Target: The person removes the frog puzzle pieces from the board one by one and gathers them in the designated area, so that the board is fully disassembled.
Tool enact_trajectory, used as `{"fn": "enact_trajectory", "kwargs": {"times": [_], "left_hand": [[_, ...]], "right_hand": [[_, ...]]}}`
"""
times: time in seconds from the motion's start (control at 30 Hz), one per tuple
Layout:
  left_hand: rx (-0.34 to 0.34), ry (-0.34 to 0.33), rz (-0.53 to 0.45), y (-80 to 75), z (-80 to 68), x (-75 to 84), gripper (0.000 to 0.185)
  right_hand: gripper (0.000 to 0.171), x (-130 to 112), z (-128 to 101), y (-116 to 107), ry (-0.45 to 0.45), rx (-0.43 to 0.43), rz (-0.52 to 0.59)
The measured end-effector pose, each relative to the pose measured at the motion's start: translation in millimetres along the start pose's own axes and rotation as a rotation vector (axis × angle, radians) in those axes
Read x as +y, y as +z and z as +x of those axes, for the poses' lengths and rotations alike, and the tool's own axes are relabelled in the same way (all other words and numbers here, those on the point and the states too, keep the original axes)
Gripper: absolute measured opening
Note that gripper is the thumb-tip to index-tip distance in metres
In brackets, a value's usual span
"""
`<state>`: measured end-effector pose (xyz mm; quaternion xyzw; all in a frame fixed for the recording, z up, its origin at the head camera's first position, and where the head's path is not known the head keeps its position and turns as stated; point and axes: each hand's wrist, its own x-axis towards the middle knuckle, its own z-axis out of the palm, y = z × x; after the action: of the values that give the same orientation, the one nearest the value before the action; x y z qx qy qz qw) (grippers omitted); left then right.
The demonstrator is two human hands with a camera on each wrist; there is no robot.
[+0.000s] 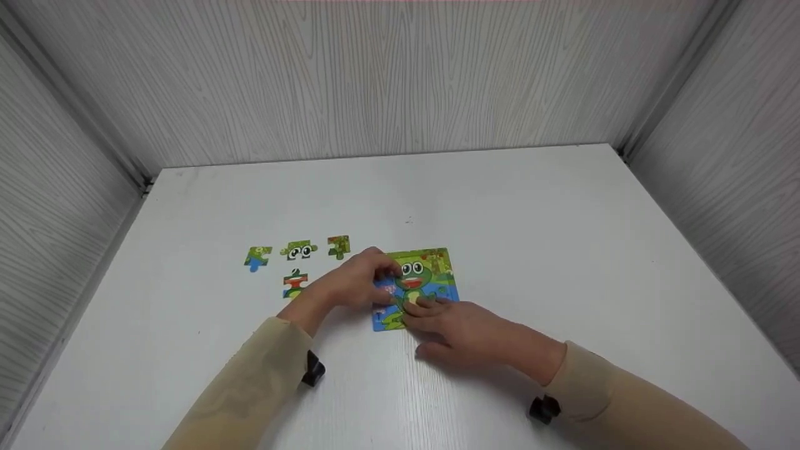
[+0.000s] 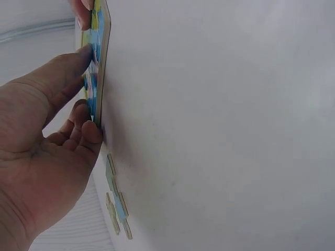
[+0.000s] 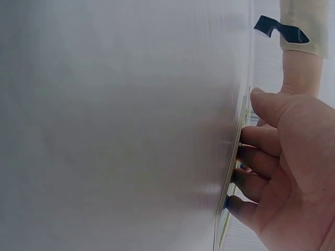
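Observation:
A square frog jigsaw puzzle (image 1: pixel 442 275) in a shallow board lies on the white table, under both hands. My left hand (image 1: pixel 359 279) is at its left side, thumb and fingertips on the picture near the frog's face and arm. In the left wrist view the thumb (image 2: pixel 68 70) touches the picture, and the other fingers bend around the board's edge. My right hand (image 1: pixel 465 331) comes from the lower right, its fingers pressing on the frog's lower body. In the right wrist view those fingertips meet the board (image 3: pixel 233 162), and the thumb stays off to the side.
Several loose puzzle pieces lie left of the board: a green-blue one (image 1: pixel 257 257), one with eyes (image 1: pixel 299 250), one with a tree pattern (image 1: pixel 339 246) and one with a red mouth (image 1: pixel 295 284). Wood-grain panels (image 1: pixel 375 81) enclose the table (image 1: pixel 531 219).

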<state>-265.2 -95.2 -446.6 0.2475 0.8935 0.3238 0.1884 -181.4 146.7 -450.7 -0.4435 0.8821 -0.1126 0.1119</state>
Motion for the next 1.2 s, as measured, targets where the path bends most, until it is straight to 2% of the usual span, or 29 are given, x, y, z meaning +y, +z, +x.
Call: {"fn": "enact_trajectory", "kwargs": {"times": [0.17, 0.37, 0.73, 0.83, 1.03, 1.2], "left_hand": [[0.02, -0.001, -0.01, 1.6, 0.8, 0.3, 0.036], [0.02, 0.009, 0.026, 0.3, -0.9, -0.2, 0.038], [0.048, -0.008, 0.144, -5.8, -8.3, -1.5, 0.058], [0.056, -0.023, 0.156, -6.4, -10.3, -3.3, 0.057], [0.054, 0.007, 0.146, -5.6, -12.1, -4.6, 0.053], [0.049, -0.006, 0.146, -5.0, -13.6, -5.0, 0.047]], "right_hand": [[0.059, 0.3, -0.3, 0.2, -0.006, 0.015, 0.007], [0.059, -0.3, 0.8, 0.4, -0.01, 0.014, 0.007], [0.059, -0.8, 1.4, 0.4, 0.002, 0.01, 0.013], [0.059, 0.0, 1.2, 0.9, 0.005, 0.011, 0.01], [0.06, 1.0, 0.4, 1.6, -0.003, 0.024, 0.012], [0.059, 0.3, -0.2, 2.2, -0.017, 0.039, 0.02]]}}
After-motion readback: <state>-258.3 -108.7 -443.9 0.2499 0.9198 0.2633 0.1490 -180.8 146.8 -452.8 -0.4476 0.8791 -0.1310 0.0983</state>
